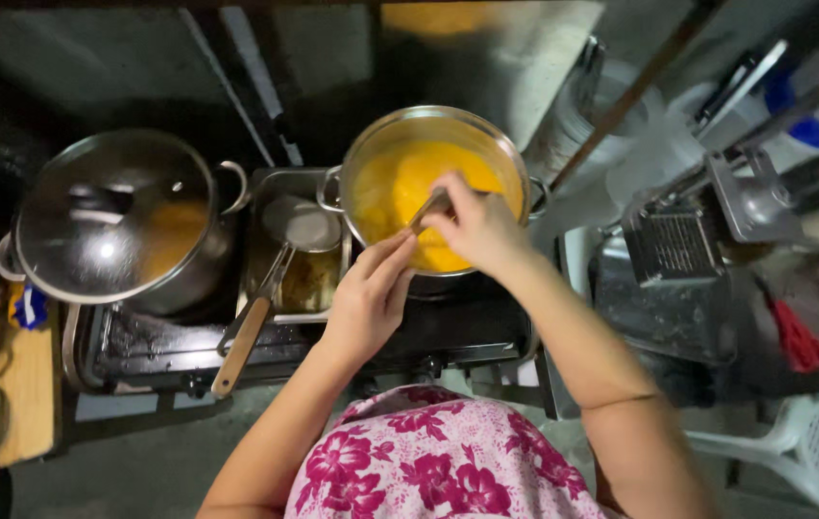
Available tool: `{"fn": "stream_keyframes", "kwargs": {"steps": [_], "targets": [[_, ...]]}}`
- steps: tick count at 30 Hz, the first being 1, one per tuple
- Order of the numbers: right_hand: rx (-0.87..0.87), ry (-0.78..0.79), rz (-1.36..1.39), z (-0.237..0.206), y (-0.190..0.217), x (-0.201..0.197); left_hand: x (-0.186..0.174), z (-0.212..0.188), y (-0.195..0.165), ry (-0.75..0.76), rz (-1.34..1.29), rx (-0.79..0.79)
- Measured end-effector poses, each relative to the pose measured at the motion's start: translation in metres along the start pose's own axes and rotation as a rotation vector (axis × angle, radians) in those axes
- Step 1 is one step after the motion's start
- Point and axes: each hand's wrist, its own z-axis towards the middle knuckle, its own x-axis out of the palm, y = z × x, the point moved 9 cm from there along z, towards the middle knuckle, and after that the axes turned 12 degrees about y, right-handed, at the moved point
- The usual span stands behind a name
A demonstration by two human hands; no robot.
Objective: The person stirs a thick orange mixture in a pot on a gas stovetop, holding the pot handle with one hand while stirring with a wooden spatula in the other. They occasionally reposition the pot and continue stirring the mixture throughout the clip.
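A steel pot [361,154] full of thick yellow-orange food [400,187] sits on the right burner of a dark stove [448,332]. My right hand [475,226] is over the pot, closed around the wooden handle of a utensil [428,207] that dips into the food. My left hand [369,293] is at the pot's near rim, fingers stretched toward the same handle and touching it.
A big lidded pot [111,216] stands on the left burner. Between the pots lies a steel tray [308,284] with a wooden-handled skimmer [260,308]. A wooden board [15,404] is at left; a grater [671,245], utensils and a white plastic chair [813,447] at right.
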Motion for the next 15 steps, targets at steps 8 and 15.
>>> {"fn": "stream_keyframes", "kwargs": {"steps": [8,15], "targets": [[0.06,-0.205,-0.118,0.05,-0.047,0.003,-0.014,-0.016,0.095,-0.022,0.149,-0.141],[0.32,-0.407,0.052,0.06,-0.11,-0.023,-0.038,-0.015,0.166,0.022,0.16,-0.178]]}}
